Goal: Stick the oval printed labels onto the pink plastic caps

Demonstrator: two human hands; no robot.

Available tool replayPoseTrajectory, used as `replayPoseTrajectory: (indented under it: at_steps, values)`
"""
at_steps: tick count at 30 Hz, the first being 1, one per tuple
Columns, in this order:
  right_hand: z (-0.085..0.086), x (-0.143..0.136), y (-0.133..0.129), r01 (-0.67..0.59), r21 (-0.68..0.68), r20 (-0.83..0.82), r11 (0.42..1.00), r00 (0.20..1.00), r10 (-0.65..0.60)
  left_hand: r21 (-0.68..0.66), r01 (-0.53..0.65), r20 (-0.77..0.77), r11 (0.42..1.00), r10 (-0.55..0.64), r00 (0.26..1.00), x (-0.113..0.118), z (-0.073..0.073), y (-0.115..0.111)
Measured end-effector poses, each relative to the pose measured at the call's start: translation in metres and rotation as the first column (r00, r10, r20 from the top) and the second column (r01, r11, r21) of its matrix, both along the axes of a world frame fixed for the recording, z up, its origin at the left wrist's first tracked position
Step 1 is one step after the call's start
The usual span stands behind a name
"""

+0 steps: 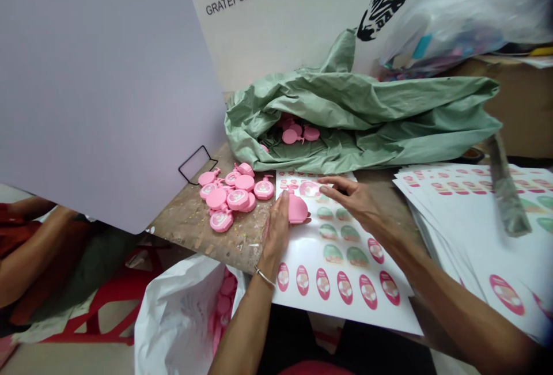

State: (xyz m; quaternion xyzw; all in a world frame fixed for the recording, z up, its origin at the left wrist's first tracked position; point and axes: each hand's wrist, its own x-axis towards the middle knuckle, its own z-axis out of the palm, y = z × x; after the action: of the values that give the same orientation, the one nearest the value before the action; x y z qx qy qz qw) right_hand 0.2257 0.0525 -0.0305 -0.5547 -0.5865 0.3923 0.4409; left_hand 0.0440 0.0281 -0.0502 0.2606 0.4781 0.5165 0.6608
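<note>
My left hand [277, 226], with a bracelet at the wrist, holds a pink plastic piece [297, 209] shaped like a small round bottle, its plain face up. Just to the right, my right hand [345, 193] pinches a round pink-and-white sticker [310, 189] by its edge. Both hands are over a white sticker sheet [302, 254] with green half-round and pink oval stickers. Left of the sheet lies a pile of similar pink pieces [237, 199], some with a printed round face.
Behind the sheet a green bag [371, 116] lies open with pink pieces inside. Stacked sticker sheets [466, 219] are at the right. A white bag [173, 306] hangs below the table's front edge. A grey panel [108, 75] stands at the left, beside another person's arm [38, 248].
</note>
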Motion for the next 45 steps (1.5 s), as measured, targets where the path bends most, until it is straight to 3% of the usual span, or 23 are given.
replayPoseTrajectory:
  at_steps: [4,8,22,45]
  values:
    - [0.01,-0.016,-0.024,-0.078,0.014,0.04,0.997,0.996,0.077,0.002,0.055,0.144,0.999,-0.054,0.988,-0.001,0.009,-0.005]
    - [0.011,-0.025,-0.032,-0.113,0.08,0.063,0.99,0.992,0.108,-0.033,0.057,0.176,0.998,-0.05,0.983,-0.001,0.015,-0.008]
    - [0.012,-0.03,-0.036,-0.079,0.106,0.044,0.991,0.996,0.075,-0.027,0.046,0.249,0.999,-0.038,0.968,-0.001,0.018,-0.011]
    - [0.013,-0.032,-0.035,-0.041,0.123,0.031,0.992,0.999,0.038,-0.052,0.092,0.217,0.994,-0.078,0.973,-0.002,0.017,-0.008]
